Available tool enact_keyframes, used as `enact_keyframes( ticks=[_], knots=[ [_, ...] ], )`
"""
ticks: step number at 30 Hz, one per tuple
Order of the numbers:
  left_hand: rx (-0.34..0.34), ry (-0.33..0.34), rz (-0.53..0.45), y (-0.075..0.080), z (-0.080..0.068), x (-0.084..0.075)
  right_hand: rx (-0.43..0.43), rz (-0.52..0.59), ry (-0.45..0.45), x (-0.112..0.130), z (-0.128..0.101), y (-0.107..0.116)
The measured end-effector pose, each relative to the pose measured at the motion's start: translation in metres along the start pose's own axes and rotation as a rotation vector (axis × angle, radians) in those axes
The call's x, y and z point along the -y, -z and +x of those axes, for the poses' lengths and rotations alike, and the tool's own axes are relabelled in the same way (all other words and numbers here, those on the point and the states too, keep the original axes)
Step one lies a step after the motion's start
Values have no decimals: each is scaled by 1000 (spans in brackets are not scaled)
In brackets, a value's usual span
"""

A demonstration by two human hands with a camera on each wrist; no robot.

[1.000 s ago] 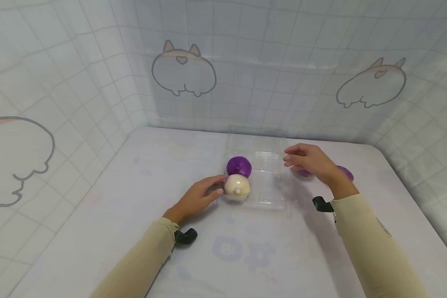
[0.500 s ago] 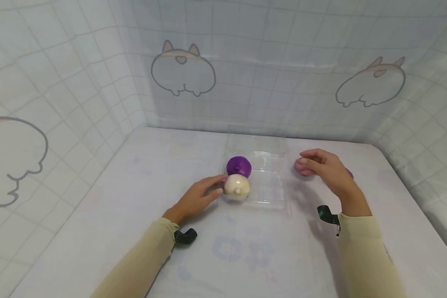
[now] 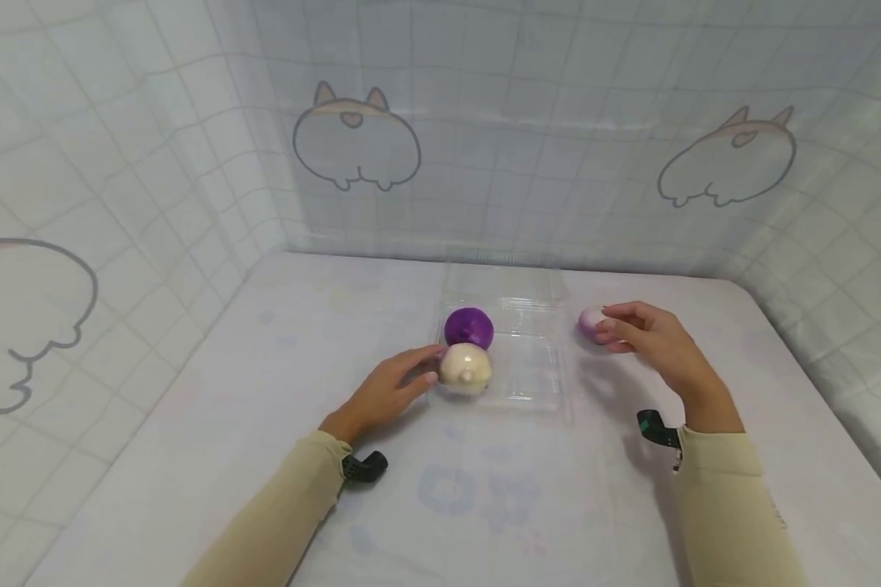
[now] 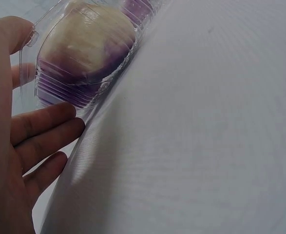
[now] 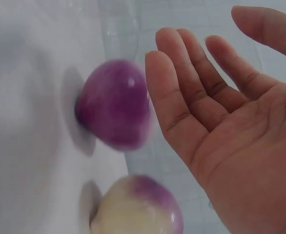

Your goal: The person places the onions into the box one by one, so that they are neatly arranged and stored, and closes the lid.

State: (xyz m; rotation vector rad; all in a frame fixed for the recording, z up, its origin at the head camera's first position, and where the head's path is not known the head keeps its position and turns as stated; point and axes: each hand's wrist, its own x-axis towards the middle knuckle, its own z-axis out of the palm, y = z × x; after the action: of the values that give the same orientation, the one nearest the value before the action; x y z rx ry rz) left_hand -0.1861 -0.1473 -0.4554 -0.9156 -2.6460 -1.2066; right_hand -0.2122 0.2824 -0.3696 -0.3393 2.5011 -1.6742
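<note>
A clear plastic clamshell box (image 3: 529, 371) lies open in the middle of the table. In its left side sit a purple ball (image 3: 468, 327) and, nearer me, a cream ball (image 3: 467, 366) (image 4: 86, 46). My left hand (image 3: 400, 383) (image 4: 35, 122) lies flat, fingers straight against the box's left wall beside the cream ball. My right hand (image 3: 642, 333) (image 5: 216, 53) hovers right of the box, fingers relaxed and holding nothing. Its fingertips are at a purple-and-white ball (image 3: 591, 323) (image 5: 138, 207) on the table. A second purple ball (image 5: 113, 105) lies close by, hidden behind the hand in the head view.
The table is covered by a pale printed cloth (image 3: 448, 489). Tiled fabric walls with cartoon prints (image 3: 356, 139) close it in at the back, left and right. The box's clear lid (image 3: 502, 277) lies back towards the rear wall.
My right hand has drawn back from the box's right edge towards the right and sunk beside the loose balls, uncovering the purple-and-white one. The left hand has stayed put.
</note>
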Motion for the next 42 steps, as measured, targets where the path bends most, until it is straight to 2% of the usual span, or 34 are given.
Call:
enact_keyframes(
  ticks=[4,9,14,17,23,28,35,42],
  knots=[
    [2,-6,3,-2,2,2,-8,-5,-5,-6,-6,9],
    [-2,-1,7,-1,3,4,-80,15,-38,-9,-11,20],
    [5,7,0,0,3,5,-157,82,14,-13,-19,39],
    [3,0,-5,1,4,4,-198,167,57,-18,-25,53],
    [-3,0,-3,3,4,1,-239,424,92,-29,-37,70],
    [-3,5,-1,3,3,2,-251,512,86,-34,-43,76],
    [-2,-3,-14,2,3,3,-234,864,113,-43,-50,82],
    [4,16,-15,4,3,0,-248,933,95,-55,-48,83]
  ],
)
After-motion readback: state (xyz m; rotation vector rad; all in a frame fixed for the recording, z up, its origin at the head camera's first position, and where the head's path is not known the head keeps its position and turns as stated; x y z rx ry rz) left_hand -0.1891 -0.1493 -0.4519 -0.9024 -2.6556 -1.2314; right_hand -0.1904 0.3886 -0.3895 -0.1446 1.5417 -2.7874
